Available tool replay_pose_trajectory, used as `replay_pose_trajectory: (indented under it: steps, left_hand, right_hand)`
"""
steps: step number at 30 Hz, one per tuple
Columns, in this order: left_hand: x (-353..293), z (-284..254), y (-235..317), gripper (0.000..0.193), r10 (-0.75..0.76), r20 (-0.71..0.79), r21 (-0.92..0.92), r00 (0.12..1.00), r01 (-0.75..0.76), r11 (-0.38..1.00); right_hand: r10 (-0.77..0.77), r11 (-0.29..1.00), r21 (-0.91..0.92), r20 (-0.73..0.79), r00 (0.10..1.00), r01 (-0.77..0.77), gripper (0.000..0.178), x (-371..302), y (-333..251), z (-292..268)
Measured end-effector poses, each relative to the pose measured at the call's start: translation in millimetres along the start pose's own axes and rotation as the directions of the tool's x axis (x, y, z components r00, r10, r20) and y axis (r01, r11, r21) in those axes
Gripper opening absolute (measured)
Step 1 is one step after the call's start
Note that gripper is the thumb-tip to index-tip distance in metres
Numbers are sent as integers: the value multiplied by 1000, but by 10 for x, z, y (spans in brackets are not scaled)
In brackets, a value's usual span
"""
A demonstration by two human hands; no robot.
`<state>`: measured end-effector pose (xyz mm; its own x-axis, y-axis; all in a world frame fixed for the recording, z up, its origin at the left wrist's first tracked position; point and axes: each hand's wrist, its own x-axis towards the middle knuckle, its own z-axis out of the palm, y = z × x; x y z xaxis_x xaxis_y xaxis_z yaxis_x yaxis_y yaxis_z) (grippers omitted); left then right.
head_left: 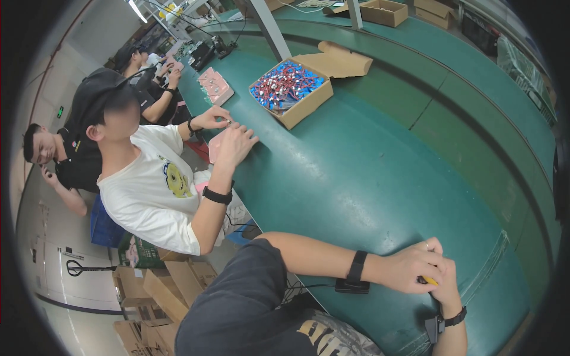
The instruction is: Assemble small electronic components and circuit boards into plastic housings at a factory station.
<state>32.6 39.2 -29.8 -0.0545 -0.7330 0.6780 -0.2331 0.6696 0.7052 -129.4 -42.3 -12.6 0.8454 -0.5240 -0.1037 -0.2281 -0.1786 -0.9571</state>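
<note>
- Yellow-and-black piece (430,280), mostly covered: work with it looks under way, since both hands are on or around it; nothing beside them shows as finished, and how much is left cannot be told.
- Green bench (356,190): the hands are together over it, in from its near edge and toward its right end.
- Open carton (306,108): well apart from the hands, toward the bench's left end, filled with blue parts (284,86) on red wires.
- Left hand (409,268): its fingers curl inward and seem clamped on the piece.
- Right hand (449,286): pressed close beside the left; its fingers are largely hidden, so their grip cannot be told.
- Visible yellow end: just under the left fingers, between the two hands.
</note>
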Motion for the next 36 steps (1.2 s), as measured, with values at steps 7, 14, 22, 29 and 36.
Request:
replay_pose_trajectory:
  steps: [7,14,22,29,36]
  left_hand:
    - [29,11,3,16,-19,-28,-19,999,18,1000]
    - [10,-7,-24,16,-58,-32,-52,998,56,997]
    - [-35,-23,-61,20,-3,16,-31,1000,4,999]
    - [2,-17,-45,17,25,-45,-31,999,-27,999]
    - [32,-132,-78,18,-18,-24,-29,1000,17,999]
  right_hand:
    - [98,974,209,-19,995,-92,2,4,-80,17]
    - [96,977,191,-5,995,-93,4,13,22,-3]
    - [32,999,37,-8,999,-32,3,37,-58,11]
    - [-13,999,-41,-13,1000,13,6,56,-43,16]
    - [11,1000,-9,-29,1000,-12,5,167,-101,50]
